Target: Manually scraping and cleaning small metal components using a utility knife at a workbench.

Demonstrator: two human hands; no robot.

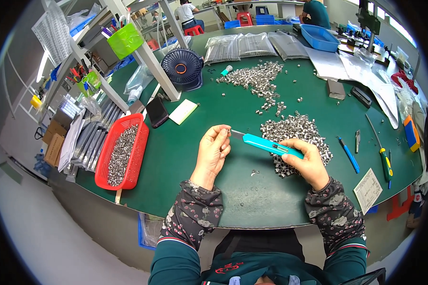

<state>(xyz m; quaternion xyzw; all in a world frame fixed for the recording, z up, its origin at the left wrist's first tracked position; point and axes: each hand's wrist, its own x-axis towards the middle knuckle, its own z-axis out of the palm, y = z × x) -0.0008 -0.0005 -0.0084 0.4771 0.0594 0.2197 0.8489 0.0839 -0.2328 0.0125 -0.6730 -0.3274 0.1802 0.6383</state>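
A person is holding a turquoise utility knife [261, 143] and a small metal piece [228, 131] above a green surface [233, 107], center of the frame.

At center left, a red basket [141, 154] is holding a heap of small metal rings [122, 154]; at upper left, a bright green holder [126, 40] is carrying pens [106, 32]. The left hand [211, 153] is pinching the metal piece between thumb and fingertips, while the right hand [310, 162] is gripping the knife's handle above a loose pile of rings [295, 127]. The blade [237, 135] is pointing left, ending at the left fingertips; whether it is touching the piece cannot be told.
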